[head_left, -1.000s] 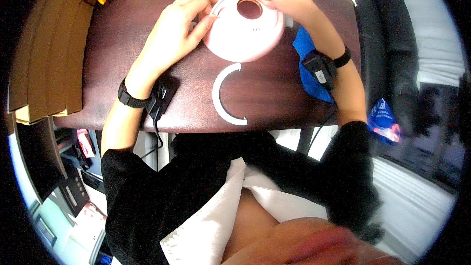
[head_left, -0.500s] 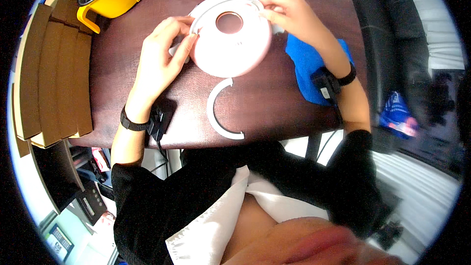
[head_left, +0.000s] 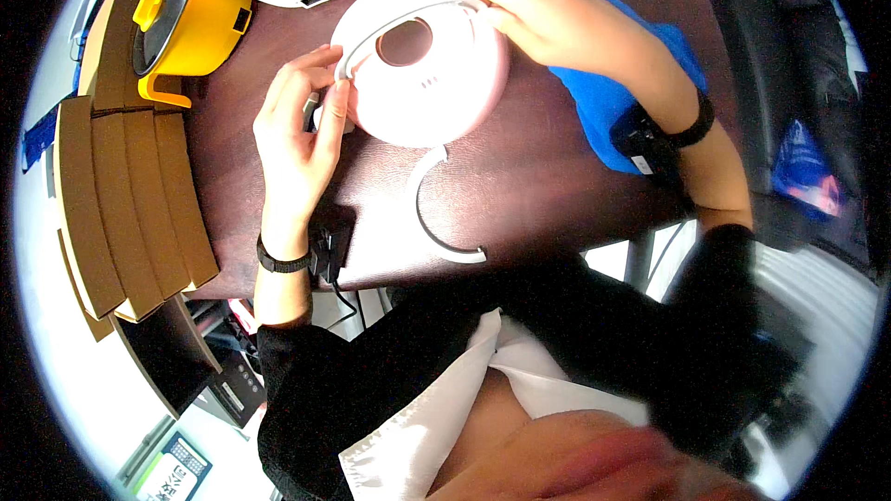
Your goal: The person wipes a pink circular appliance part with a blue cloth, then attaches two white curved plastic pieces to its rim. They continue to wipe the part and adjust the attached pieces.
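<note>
The right hand (head_left: pixel 548 19) hides the far rim of the pink lid (head_left: pixel 422 65), fingers pinching a white ring (head_left: pixel 390 23) lying on it. The left hand (head_left: pixel 297 125) grips the ring's other end. A second ring (head_left: pixel 436 223) lies near the table edge (head_left: pixel 306 283), bare wood around it.
</note>
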Tool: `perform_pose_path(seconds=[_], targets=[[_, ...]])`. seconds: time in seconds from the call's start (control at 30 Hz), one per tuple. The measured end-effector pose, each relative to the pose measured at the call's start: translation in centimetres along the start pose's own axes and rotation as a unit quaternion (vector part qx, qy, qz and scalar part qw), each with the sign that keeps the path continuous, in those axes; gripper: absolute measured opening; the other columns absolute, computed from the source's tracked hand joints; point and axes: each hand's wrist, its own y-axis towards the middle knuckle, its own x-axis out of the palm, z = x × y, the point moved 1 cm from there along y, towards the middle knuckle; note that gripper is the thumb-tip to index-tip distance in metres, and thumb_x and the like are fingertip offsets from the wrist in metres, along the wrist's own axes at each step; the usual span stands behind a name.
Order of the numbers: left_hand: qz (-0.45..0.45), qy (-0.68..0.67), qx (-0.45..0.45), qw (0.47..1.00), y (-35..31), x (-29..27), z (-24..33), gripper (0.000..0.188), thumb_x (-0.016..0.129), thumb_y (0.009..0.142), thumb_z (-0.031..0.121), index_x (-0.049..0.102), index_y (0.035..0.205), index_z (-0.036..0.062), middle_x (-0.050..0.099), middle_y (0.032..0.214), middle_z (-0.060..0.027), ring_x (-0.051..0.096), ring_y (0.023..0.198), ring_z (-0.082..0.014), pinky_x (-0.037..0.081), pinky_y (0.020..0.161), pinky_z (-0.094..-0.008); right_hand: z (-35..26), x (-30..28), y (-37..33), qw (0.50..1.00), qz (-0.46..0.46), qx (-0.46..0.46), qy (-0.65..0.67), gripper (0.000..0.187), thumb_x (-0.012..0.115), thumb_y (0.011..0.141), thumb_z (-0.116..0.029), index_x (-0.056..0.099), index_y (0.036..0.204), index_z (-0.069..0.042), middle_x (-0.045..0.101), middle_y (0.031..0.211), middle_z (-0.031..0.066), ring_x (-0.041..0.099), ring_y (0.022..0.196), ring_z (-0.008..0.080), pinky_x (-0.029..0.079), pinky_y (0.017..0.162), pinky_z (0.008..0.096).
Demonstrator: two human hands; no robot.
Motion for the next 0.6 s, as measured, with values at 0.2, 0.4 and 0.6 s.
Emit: perform_pose_path(seconds=[0.2, 0.4, 0.6], targets=[[0.004, -0.026, -0.052, 0.998, -0.2, 0.3, 0.0, 0.010, 0.065, 0.087, 0.005, 0.063, 0.095, -0.0004, 0.067, 0.107, -0.0151, 0.067, 0.091, -0.0240, 0.052, 0.080, -0.0324, 0.1, 0.7, 0.0, 0.991, 0.076, -0.068, -0.089, 0.023, 0.056, 0.094, -0.020, 0.058, 0.088, 0.002, 0.065, 0.083, 0.0169, 0.066, 0.076, 0.0322, 0.053, 0.066, 0.0365], [0.017, 0.016, -0.021, 1.000, -0.1, 0.2, 0.1, 0.015, 0.066, 0.088, 0.007, 0.064, 0.101, -0.0002, 0.068, 0.099, -0.0140, 0.067, 0.085, -0.0245, 0.053, 0.077, -0.0326, -0.6, 0.5, 0.4, 0.991, 0.003, -0.004, -0.130, 0.027, 0.058, 0.084, -0.009, 0.061, 0.111, -0.005, 0.067, 0.091, 0.0190, 0.066, 0.084, 0.0384, 0.053, 0.073, 0.0472], [0.035, 0.050, -0.007, 0.998, -0.1, 0.6, 0.2, 0.013, 0.065, 0.089, 0.007, 0.065, 0.100, -0.0009, 0.067, 0.092, -0.0135, 0.067, 0.080, -0.0245, 0.052, 0.073, -0.0334, -0.8, 0.5, 1.1, 0.981, 0.040, -0.057, -0.182, 0.014, 0.059, 0.086, -0.015, 0.061, 0.086, -0.001, 0.064, 0.065, 0.0157, 0.066, 0.060, 0.0329, 0.053, 0.054, 0.0409]])
